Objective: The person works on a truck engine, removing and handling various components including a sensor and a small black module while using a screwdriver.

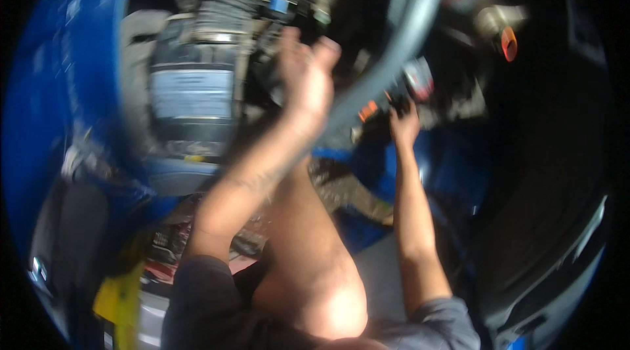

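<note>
My left hand (307,84) is raised over the engine bay, blurred, with its fingers apart and nothing visible in them. It is nearest to the grey curved bar (410,25) and the hoses beside it. Farther right, my right hand (405,125) is closed around a dark object that blur keeps me from naming. A red and silver-white part (419,79) shows just beyond those fingers, and whether it belongs to the held object I cannot tell. Left of the right hand is a small orange piece (368,111).
A black engine air box (193,130) with a pale label and ribbed hose lies left of my hands. Blue bodywork (62,55) curves along the left. An orange-tipped beige part (508,43) is at upper right. My bare knee (328,291) rises between my arms.
</note>
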`<state>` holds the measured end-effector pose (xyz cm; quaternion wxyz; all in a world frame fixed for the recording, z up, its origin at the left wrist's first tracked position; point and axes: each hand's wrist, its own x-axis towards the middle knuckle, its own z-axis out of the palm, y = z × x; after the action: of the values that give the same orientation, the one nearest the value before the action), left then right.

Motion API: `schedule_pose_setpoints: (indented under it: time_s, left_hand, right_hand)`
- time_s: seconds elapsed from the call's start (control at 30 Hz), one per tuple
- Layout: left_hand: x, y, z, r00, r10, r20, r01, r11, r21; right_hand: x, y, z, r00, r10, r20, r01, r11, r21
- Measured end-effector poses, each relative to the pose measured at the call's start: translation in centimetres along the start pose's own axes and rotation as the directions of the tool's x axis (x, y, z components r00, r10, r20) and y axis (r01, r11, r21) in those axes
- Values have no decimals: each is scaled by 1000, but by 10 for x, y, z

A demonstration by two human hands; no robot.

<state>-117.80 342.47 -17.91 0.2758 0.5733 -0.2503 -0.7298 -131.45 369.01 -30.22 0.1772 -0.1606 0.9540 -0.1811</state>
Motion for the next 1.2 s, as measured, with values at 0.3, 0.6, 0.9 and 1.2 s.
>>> schedule_pose_setpoints:
  time_s: [0.3,0.6,0.9,1.2]
  left_hand:
    - [2,50,-9,429,706,563,-869,493,44]
    - [-5,66,-24,471,670,574,-849,522,88]
    - [-1,83,-37,498,342,797,-774,590,230]
    - [53,115,-55,559,520,646,-447,845,-293]
  right_hand:
    - [-10,-31,6,983,151,-104,-173,955,-240]
    - [7,-15,-13,939,293,181,-317,940,125]
    - [-53,-128,-81,910,-220,351,-392,-184,901]
    - [-25,-346,-45,934,-349,75,123,512,850]
